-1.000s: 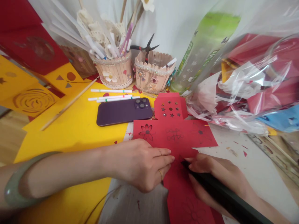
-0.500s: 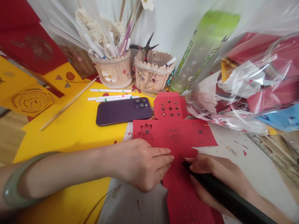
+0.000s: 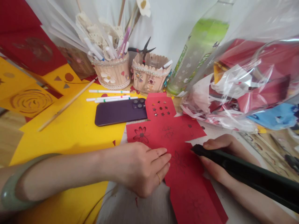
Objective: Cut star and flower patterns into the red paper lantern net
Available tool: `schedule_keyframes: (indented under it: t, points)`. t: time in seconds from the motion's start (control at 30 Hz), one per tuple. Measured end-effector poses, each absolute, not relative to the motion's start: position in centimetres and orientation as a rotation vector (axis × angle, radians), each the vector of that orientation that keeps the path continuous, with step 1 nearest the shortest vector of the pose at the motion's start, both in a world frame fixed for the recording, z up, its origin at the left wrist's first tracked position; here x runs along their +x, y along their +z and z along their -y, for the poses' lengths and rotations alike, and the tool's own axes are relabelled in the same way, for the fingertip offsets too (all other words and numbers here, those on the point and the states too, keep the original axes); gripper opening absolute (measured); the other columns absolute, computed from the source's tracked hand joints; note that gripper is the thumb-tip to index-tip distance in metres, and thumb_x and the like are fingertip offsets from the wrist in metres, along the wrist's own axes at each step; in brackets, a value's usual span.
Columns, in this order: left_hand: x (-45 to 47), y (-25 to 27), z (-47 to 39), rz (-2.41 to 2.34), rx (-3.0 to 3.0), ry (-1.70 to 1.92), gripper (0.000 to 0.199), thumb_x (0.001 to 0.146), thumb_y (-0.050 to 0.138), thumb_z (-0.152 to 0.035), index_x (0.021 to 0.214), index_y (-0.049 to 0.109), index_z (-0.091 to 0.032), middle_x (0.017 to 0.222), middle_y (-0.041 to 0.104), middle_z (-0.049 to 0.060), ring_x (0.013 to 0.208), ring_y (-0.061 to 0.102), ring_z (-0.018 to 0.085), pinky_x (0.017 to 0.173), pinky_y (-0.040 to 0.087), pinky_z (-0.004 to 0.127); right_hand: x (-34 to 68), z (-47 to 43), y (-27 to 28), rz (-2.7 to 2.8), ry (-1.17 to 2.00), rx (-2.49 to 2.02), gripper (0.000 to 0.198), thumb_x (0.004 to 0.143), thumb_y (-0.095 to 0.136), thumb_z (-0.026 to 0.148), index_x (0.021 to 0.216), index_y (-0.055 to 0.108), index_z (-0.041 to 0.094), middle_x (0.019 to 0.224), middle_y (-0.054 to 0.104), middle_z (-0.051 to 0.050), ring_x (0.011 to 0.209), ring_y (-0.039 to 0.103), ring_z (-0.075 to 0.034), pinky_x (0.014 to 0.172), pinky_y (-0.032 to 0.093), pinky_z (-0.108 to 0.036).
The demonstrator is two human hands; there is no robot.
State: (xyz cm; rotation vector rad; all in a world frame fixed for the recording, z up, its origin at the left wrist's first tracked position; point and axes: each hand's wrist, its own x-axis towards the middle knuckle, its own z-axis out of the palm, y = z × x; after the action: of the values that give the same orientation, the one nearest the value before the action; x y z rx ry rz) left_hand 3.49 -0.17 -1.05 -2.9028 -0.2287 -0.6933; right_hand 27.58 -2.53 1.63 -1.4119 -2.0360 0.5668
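Observation:
A red card sheet (image 3: 161,135), cut in a cross-like box shape, lies on a pale work surface. One panel has small star cut-outs; another has a flower partly cut through, and further panels bear drawn flowers. My left hand (image 3: 147,166) rests flat on the card's left edge, fingers stretched out, holding nothing. In my right hand (image 3: 221,155) is a long black utility knife (image 3: 235,165), gripped low between thumb and fingers. Its tip is over the card's right side, beside a drawn flower; the blade is too small to make out.
A purple phone (image 3: 116,113) and several white pens (image 3: 109,91) lie behind my left hand on yellow card (image 3: 81,137). Two stick-sided pots (image 3: 112,73) stand at the back, near a green bottle (image 3: 198,46). A plastic bag of scraps (image 3: 247,84) fills the right.
My right hand and the knife have shifted up and to the right, uncovering the drawn flower. The red card has turned and slid slightly left. My left hand stays nearly in place.

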Motion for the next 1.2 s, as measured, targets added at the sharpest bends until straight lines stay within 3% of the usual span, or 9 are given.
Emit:
schedule_keyframes:
  t: [0.17,0.73,1.2]
  points:
    - [4.3,-0.5,1.8,0.203,-2.736,-0.626,0.033,0.082,0.041,-0.011,0.097,0.070,-0.004,0.096,0.071,0.017,0.084,0.070,0.025,0.059,0.059,0.029,26.2,3.2,1.2,2.008,0.574,-1.424,0.013,0.079,0.055,0.017,0.082,0.048,0.027,0.052,0.057,0.007,0.041,0.054,-0.012,0.039,0.045,-0.020]
    - [4.9,-0.5,3.4,0.323,-2.668,-0.543,0.032,0.082,0.045,-0.014,0.100,0.070,-0.005,0.098,0.071,0.015,0.085,0.070,0.024,0.061,0.059,0.025,26.4,2.7,-0.2,2.197,0.463,-1.294,0.018,0.075,0.054,0.010,0.083,0.047,0.026,0.060,0.063,0.006,0.044,0.060,-0.009,0.041,0.048,-0.016]
    - [5.0,-1.2,3.5,0.361,-2.689,-0.562,0.032,0.082,0.045,-0.016,0.099,0.070,-0.005,0.099,0.070,0.016,0.087,0.070,0.026,0.058,0.058,0.026,26.3,2.9,-0.3,2.251,0.443,-1.215,0.020,0.076,0.053,0.010,0.084,0.044,0.025,0.063,0.060,0.005,0.045,0.057,-0.008,0.042,0.046,-0.018]
